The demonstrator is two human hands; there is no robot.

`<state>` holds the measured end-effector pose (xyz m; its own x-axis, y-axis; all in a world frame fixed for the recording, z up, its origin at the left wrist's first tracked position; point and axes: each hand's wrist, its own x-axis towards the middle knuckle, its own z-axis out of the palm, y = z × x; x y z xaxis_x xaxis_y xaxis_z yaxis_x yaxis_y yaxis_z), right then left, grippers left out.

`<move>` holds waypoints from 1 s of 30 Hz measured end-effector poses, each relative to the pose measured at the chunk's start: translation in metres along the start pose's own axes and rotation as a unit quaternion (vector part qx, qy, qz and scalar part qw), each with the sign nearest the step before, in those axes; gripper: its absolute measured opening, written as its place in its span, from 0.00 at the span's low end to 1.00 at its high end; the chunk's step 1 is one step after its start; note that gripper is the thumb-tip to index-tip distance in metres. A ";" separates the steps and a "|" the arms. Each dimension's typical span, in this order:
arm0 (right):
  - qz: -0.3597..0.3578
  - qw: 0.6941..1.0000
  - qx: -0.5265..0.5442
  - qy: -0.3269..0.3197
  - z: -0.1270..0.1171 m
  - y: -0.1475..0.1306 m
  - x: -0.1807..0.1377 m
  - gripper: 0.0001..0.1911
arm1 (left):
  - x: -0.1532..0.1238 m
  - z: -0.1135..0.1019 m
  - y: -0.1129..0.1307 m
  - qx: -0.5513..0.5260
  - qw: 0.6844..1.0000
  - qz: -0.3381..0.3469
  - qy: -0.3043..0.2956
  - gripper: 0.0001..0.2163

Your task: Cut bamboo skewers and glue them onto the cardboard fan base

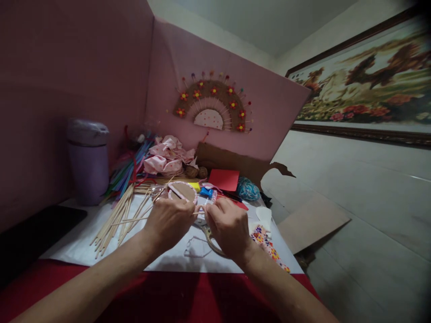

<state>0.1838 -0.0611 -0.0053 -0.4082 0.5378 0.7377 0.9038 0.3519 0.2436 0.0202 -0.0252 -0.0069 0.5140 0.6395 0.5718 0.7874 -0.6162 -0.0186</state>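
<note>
Close together over the white cloth, my left hand (170, 222) and my right hand (229, 224) both pinch pale thin wooden sticks (199, 212) that show in the gap between them. How many sticks there are is hidden by the fingers. Just behind my left hand is a round cardboard piece (180, 188) with a pink patterned rim and a pale strip across it. Scissors (212, 242) lie partly under my right hand. White string (197, 249) is loose on the cloth below the hands.
More wooden sticks (112, 222) fan out at left, near a purple bin (88, 163). Behind are crumpled pink fabric (168, 157), red paper (224, 179) and blue yarn (248, 188). Flower stickers (267, 244) lie right. A decorated cardboard arch (213, 92) is on the pink board.
</note>
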 end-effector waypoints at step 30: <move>0.093 0.946 0.273 -0.149 0.047 -0.014 0.010 0.08 | 0.018 0.020 -0.022 -0.758 0.625 -0.167 0.082 0.15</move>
<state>0.1614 -0.0242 -0.0312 -0.3401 0.7929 0.5056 0.7953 0.5294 -0.2952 0.0184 0.0092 -0.0130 0.2678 0.8696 0.4149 -0.4496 -0.2681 0.8520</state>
